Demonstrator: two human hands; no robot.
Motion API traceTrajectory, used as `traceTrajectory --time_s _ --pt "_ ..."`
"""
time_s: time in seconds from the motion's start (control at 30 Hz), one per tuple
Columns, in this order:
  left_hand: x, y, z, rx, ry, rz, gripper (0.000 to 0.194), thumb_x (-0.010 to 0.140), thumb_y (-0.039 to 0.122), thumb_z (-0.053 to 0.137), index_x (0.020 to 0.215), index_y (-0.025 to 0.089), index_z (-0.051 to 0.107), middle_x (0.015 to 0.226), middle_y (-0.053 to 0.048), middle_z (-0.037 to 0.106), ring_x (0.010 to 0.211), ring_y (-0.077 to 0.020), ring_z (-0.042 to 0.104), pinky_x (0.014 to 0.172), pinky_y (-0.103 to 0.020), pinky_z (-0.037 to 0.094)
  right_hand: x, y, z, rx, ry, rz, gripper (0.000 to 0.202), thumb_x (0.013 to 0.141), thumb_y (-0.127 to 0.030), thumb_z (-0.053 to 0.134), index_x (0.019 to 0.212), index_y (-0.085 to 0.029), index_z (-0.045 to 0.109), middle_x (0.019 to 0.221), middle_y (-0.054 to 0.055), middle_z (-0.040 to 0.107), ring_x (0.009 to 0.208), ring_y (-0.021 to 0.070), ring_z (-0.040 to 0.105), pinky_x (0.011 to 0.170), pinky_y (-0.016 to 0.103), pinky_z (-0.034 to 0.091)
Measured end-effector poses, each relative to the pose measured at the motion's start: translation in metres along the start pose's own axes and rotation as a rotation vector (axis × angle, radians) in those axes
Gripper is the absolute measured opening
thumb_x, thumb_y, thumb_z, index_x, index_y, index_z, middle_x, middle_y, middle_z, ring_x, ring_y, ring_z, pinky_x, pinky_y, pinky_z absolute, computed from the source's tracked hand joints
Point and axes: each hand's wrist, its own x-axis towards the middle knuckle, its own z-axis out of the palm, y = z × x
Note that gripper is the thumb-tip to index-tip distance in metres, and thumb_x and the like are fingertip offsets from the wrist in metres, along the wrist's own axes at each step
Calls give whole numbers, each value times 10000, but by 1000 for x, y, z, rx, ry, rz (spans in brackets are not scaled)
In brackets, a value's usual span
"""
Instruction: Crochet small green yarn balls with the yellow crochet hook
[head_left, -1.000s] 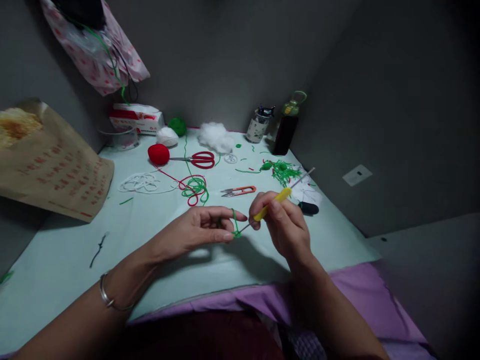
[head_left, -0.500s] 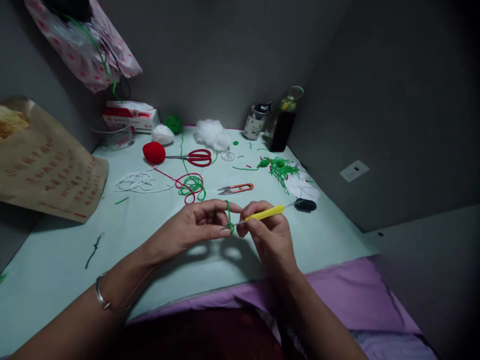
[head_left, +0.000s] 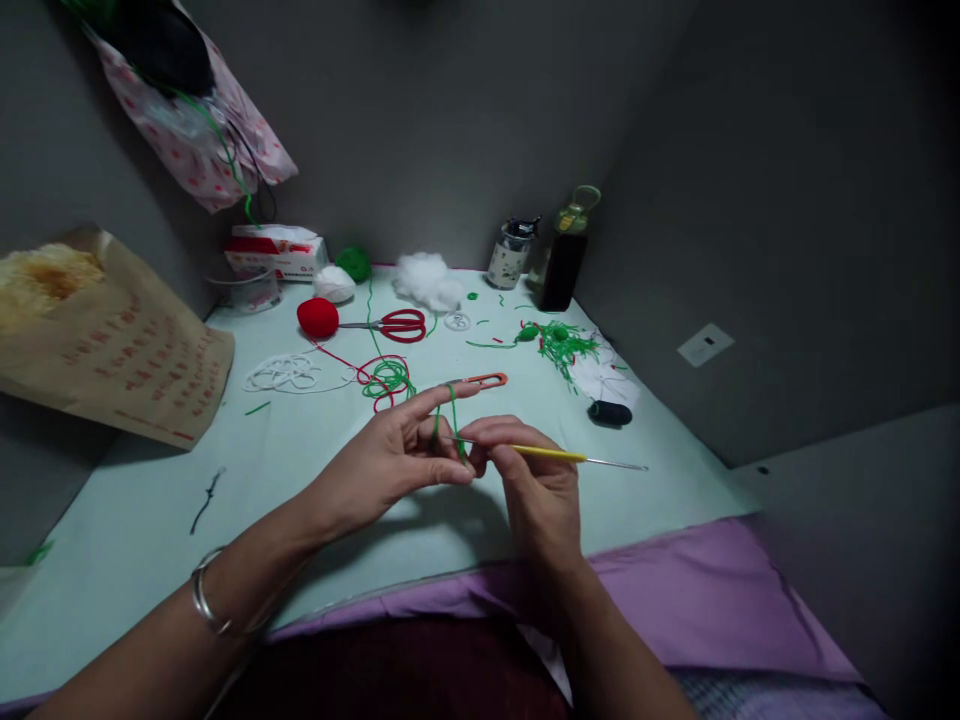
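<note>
My left hand (head_left: 409,450) holds green yarn (head_left: 455,415), which loops over the raised index finger and runs down to the pinched thumb and fingertips. Between the fingers of my right hand (head_left: 536,480) is a crochet hook with a yellow handle (head_left: 551,454). Its left tip meets the green yarn beside my left fingers; the metal right end points out over the table. Just behind my left index finger lie orange thread snips (head_left: 491,380), partly covered. Tangled green yarn (head_left: 388,378) and red yarn lie beyond my left hand.
A paper bag (head_left: 142,350) stands at the left. Red scissors (head_left: 403,325), a red ball (head_left: 318,318), white stuffing (head_left: 427,280), a jar (head_left: 510,258) and a bottle (head_left: 564,260) are farther back. Green scraps (head_left: 562,343) and a dark cylindrical object (head_left: 610,413) lie at the right.
My left index finger has risen with the yarn, now covering part of the snips. The hook has turned, its right end lower. The view has shifted slightly.
</note>
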Motion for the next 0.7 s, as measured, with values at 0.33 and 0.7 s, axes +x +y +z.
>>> traceTrajectory --time_s 0.33,0.7 --pt "-11 -2 -2 84 103 37 546 792 299 838 1315 252 686 998 -15 684 979 -191 632 917 -335 465 -2 -4 0 23 37 -38 159 988 -217 637 992 -273 785 1026 33 752 785 137 643 668 282 515" --pt "-14 -18 15 -221 293 90 423 796 253 843 1209 242 750 811 19 637 678 -101 536 657 -240 450 -9 -12 8 -244 1 -105 217 983 -170 622 1033 -300 787 1052 45 768 960 209 678 804 375 547"
